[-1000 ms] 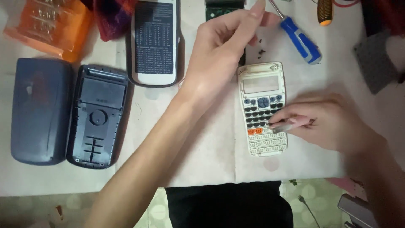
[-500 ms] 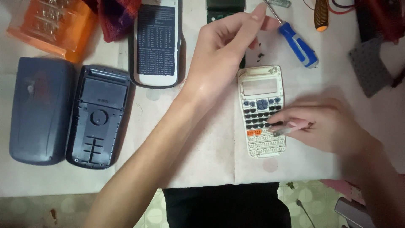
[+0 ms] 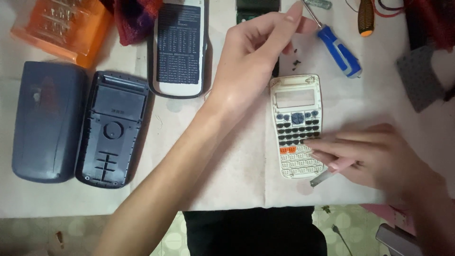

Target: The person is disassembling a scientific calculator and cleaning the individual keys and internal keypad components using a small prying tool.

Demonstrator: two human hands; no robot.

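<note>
A cream calculator front (image 3: 296, 124) with dark and white keys lies face up on the white table. My right hand (image 3: 374, 156) rests on its lower right keys and grips a thin metal tool (image 3: 323, 177), whose tip pokes out below the fingers. My left hand (image 3: 256, 57) reaches across above the calculator with its fingers bunched together. The forefinger tip is up beside the metal shaft of a blue-handled screwdriver (image 3: 339, 51). Whether those fingers pinch anything is hidden. A few tiny dark screws (image 3: 296, 61) lie just below the fingertips.
At the left lie a dark blue case shell (image 3: 45, 121) and a dark inner shell (image 3: 113, 130). A white cover with a printed table (image 3: 180, 47), an orange plastic box (image 3: 66, 28), red cloth (image 3: 137, 14), a grey pad (image 3: 419, 78) and an orange-tipped tool (image 3: 365, 16) line the back.
Both hands stay almost where they were. Only the view shifts slightly.
</note>
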